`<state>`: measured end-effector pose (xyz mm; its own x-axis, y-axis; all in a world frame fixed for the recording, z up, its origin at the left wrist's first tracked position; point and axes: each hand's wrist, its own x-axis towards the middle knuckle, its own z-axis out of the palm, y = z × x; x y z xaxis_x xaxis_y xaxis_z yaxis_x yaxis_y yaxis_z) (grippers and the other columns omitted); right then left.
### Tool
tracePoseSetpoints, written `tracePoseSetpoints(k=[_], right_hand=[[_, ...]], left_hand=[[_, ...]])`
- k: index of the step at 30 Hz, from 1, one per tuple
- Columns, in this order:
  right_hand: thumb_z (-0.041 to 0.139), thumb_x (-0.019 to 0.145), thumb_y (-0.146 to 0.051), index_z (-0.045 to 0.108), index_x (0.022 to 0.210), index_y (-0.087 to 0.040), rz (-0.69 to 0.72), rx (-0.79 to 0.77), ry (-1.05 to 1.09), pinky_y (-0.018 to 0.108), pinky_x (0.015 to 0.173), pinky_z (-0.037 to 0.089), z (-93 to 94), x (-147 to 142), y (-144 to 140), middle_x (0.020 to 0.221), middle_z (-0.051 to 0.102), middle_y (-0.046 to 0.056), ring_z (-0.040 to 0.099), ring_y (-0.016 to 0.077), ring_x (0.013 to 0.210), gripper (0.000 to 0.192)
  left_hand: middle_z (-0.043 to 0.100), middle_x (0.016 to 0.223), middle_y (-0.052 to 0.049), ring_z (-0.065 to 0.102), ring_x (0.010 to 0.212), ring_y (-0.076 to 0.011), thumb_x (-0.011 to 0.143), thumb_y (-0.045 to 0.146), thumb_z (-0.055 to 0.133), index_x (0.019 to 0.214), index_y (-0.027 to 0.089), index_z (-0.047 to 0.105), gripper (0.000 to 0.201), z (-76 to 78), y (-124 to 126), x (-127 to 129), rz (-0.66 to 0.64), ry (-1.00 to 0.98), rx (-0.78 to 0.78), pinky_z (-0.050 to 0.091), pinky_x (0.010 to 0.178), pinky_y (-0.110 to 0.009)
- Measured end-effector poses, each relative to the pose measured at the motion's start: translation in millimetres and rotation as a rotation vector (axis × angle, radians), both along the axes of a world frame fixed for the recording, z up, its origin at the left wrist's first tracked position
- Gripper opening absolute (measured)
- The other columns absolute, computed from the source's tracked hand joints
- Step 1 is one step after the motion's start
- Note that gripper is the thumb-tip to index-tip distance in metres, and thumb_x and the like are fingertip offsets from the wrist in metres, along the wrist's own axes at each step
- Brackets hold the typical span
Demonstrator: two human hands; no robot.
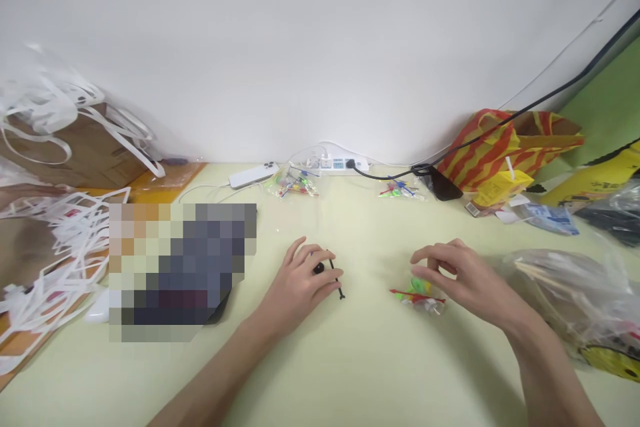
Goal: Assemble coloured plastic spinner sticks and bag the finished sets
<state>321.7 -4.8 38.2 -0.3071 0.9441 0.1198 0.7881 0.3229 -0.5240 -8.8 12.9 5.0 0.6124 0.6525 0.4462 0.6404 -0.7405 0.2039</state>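
Note:
My left hand point(303, 287) is palm down over the table, its bent fingers closed on a black plastic part with a thin rod point(338, 283) and a round knob point(319, 268). The fingers partly cover this part. My right hand point(460, 273) hovers at the right with fingers curved and a small gap between thumb and index finger. Just below its fingertips lies a small pile of plastic parts: a green round piece point(417, 283), a red strip point(431, 297) and some clear wrapping point(436, 307). Whether the thumb touches the green piece is hard to tell.
Two clear bags of coloured parts point(297, 184) point(399, 187) lie near the power strip point(337, 164). A blurred dark object point(200, 267) and white plastic frames point(85, 220) are at left. Plastic bags point(555, 280), a yellow box point(503, 188) and a striped bag point(475, 147) stand right.

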Motion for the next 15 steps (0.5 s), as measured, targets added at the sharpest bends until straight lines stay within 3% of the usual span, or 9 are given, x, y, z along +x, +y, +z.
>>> tracePoseSetpoints(k=[3,6,10,15], right_hand=[[0.061,0.091,-0.051,0.072,0.105,-0.027,0.01,-0.069,-0.049,0.033,0.069,0.045,-8.3,6,-3,0.072,0.067,0.004,0.061,0.0238,0.081,0.03],[0.064,0.089,-0.047,0.074,0.093,-0.027,-0.007,-0.083,-0.122,0.032,0.065,0.044,-13.9,5,-2,0.07,0.066,0.003,0.062,0.0244,0.079,0.023],[0.068,0.086,-0.044,0.073,0.079,-0.025,0.006,-0.065,-0.16,0.032,0.063,0.041,-16.4,2,1,0.07,0.065,0.004,0.06,0.023,0.073,0.021],[0.066,0.089,-0.042,0.071,0.074,-0.024,0.024,-0.095,-0.128,0.036,0.075,0.038,-20.3,-9,9,0.077,0.067,0.003,0.061,0.0215,0.078,0.023]], left_hand=[[0.069,0.1,-0.002,0.06,0.104,-0.0205,0.093,0.025,0.063,0.099,0.028,0.071,0.01,1.1,-4,6,0.028,0.015,0.003,0.027,0.116,-0.061],[0.069,0.091,0.0,0.061,0.104,-0.0202,0.093,0.025,0.063,0.094,0.027,0.07,0.007,0.9,-5,7,0.049,0.007,-0.021,0.021,0.117,-0.061],[0.071,0.094,0.002,0.06,0.109,-0.021,0.094,0.024,0.063,0.093,0.027,0.07,0.007,-0.9,-4,6,0.051,0.001,-0.062,0.015,0.117,-0.061],[0.072,0.097,0.003,0.06,0.112,-0.0216,0.095,0.025,0.062,0.09,0.027,0.069,0.009,-2.7,-3,6,0.069,0.005,-0.066,0.013,0.117,-0.06]])
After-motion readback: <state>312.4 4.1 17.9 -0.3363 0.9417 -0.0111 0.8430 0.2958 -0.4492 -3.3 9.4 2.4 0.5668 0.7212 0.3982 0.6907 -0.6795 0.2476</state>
